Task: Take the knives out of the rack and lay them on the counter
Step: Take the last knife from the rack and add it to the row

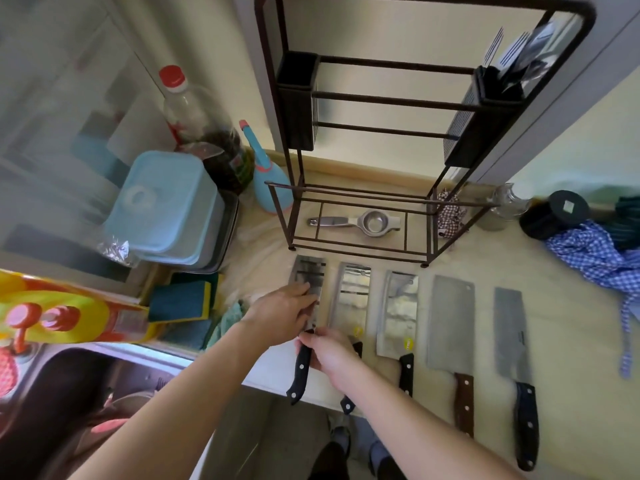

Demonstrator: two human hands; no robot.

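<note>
Hidden parts: the second cleaver has its handle mostly covered by the right wrist; only the handle's tip shows below the forearm. The leftmost cleaver has its lower blade under the left hand.
Cut off: the sink runs out of view at lower left; the checked cloth leaves the frame at right.
Hard to make out: contents of the right black holder on the rack are blurred; thin prongs show above it.
Left hand: palm down on the leftmost cleaver's blade, fingers laid together and pressing flat.
Right hand: curled around the top of that cleaver's black handle, thumb and fingers pinching it near the blade.
Knives: five cleavers lie side by side on the counter, blades toward the rack, handles toward the person. Third cleaver has a black handle, fourth a brown one, fifth a black one.
Rack: dark metal frame just behind the blades; a metal citrus press lies on the counter inside its base.
Left clutter: blue lidded containers, sponges and a red-capped bottle stand near the leftmost blade.
Edge: the handles of the first two cleavers overhang the counter's front edge.
Open room: bare counter lies right of the fifth cleaver, below the cloth.
</note>
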